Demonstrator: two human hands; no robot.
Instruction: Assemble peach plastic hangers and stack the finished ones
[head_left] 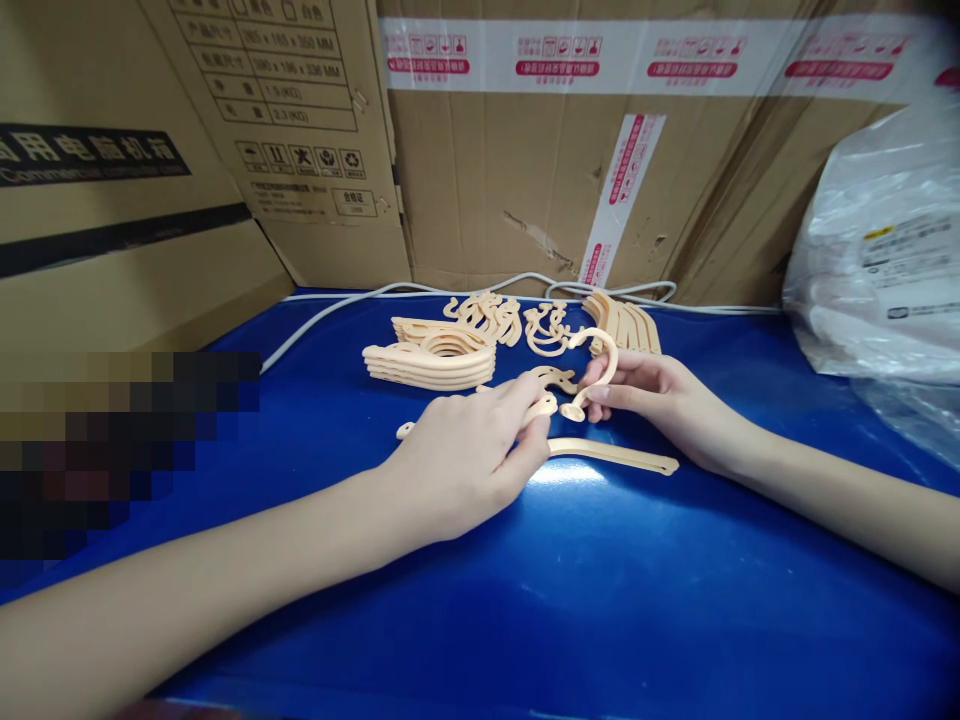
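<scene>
Between the thumb and fingers of my left hand (469,460) is a cream plastic hanger arm (541,408), its rounded end poking out; most of it is covered by the hand. My right hand (637,385) pinches a cream hanger hook (611,350), curved end up and round foot low, close to the arm's end but apart from it. Another hanger arm (615,455) lies on the blue table just in front of the hands. Behind my left fingers, a curved cream piece (553,380) is partly hidden.
Stacked hanger arms (431,368) lie behind my left hand, with several loose hooks (547,330) and a bundle of hanger arms (622,322) farther back. A white cable (337,300) runs along the cardboard boxes (487,190). A plastic-wrapped package (885,240) stands right.
</scene>
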